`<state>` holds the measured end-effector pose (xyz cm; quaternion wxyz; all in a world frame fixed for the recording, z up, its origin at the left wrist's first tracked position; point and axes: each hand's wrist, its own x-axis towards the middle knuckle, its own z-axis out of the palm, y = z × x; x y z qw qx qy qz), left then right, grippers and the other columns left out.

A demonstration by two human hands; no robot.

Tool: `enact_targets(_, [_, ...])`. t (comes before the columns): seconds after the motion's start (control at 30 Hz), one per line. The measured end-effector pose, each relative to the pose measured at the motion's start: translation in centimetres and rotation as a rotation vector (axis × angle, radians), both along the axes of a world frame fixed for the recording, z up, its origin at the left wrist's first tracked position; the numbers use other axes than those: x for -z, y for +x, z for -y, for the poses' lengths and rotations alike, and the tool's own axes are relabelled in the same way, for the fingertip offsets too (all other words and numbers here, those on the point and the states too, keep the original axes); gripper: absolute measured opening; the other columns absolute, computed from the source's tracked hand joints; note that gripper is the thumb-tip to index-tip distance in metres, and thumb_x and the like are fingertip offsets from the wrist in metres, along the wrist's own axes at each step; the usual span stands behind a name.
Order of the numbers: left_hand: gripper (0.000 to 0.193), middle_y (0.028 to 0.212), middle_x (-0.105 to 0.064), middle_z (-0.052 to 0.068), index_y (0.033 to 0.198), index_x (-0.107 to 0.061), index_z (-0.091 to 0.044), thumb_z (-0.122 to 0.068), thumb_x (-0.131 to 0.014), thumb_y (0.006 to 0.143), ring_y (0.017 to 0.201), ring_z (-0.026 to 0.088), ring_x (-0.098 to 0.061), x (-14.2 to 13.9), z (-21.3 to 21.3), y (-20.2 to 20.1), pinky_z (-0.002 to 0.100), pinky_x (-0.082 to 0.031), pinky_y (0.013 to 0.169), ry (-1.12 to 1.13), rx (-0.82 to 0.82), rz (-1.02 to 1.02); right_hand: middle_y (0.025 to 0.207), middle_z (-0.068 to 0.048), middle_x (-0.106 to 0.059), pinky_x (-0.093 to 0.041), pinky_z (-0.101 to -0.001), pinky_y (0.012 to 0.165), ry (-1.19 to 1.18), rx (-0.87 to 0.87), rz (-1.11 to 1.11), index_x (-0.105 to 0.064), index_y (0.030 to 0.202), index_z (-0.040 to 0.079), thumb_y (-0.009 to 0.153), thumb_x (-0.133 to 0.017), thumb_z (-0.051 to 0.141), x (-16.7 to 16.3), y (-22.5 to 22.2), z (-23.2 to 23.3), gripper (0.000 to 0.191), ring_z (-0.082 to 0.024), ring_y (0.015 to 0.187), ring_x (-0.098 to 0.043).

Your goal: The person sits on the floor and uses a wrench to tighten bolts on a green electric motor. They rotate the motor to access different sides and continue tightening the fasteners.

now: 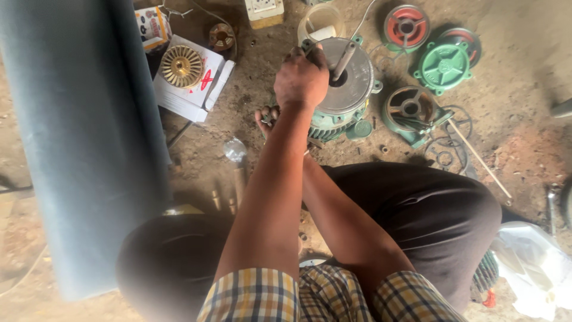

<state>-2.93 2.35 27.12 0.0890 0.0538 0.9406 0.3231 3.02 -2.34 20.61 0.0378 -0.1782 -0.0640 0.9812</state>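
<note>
- Left hand: fingers curled tight around the upper end of a grey rod-like tool, knuckles up, resting on top of the motor at upper centre of the frame.
- Right hand: mostly hidden under the left forearm; fingertips show just left of the motor body, seemingly cupped against its side; whether it grips cannot be told.
- Electric motor: upper centre, standing on end, silver end cap uppermost, green ribbed housing below. Judged heavy, rigid cast metal; unlikely to slip on dirt, but awkward to lift. Best purchase looks to be the ribbed sides or the mounting lugs; the smooth cap offers little grip.
- Green end covers: right of the motor, lying flat; a red-faced one at upper right.
- Brass impeller: upper left, lying on a white box; probably dense, its vanes easy to dent.
- Thin rod: right of centre, lying on the ground beside loose ring gaskets.
- Grey-blue panel: fills the left of the frame.
- White plastic bag: lower right.
- Surface: bare, dusty earth floor, littered with small parts; the person sits low, dark-trousered knees spread either side.
</note>
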Motion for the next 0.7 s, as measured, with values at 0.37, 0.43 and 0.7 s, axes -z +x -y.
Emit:
enact_targets(0.37, [0.057, 0.119, -0.070, 0.021, 0.117, -0.068, -0.008, -0.055, -0.043, 0.097, 0.107, 0.042, -0.070, 1.1, 0.0, -0.2, 0.052, -0.055, 0.092, 0.013, 0.006, -0.045, 0.091, -0.012, -0.063, -0.054, -0.0446, 0.084, -0.178, -0.011, -0.130, -0.058, 0.104, 0.004, 0.102, -0.056, 0.024, 1.7, 0.3, -0.8, 0.020, -0.029, 0.086, -0.060])
enact_targets(0.43, [0.056, 0.119, -0.070, 0.022, 0.115, -0.069, -0.007, -0.054, -0.044, 0.097, 0.107, 0.043, -0.069, 1.3, 0.0, -0.3, 0.052, -0.056, 0.092, 0.017, 0.008, -0.089, 0.088, -0.012, -0.063, -0.054, -0.0449, 0.081, -0.212, -0.046, -0.194, -0.058, 0.102, 0.005, 0.101, -0.056, 0.025, 2.2, 0.6, -1.2, 0.020, -0.029, 0.083, -0.061])
enact_targets(0.7, [0.055, 0.118, -0.070, 0.022, 0.113, -0.070, -0.007, -0.054, -0.046, 0.098, 0.106, 0.042, -0.070, 1.9, 0.1, -0.3, 0.051, -0.056, 0.093, 0.048, -0.006, -0.099, 0.093, -0.016, -0.071, -0.061, -0.0439, 0.071, 0.037, -0.044, -0.074, -0.065, 0.111, 0.003, 0.102, -0.061, 0.021, 5.5, 3.5, -2.4, 0.020, -0.031, 0.081, -0.071])
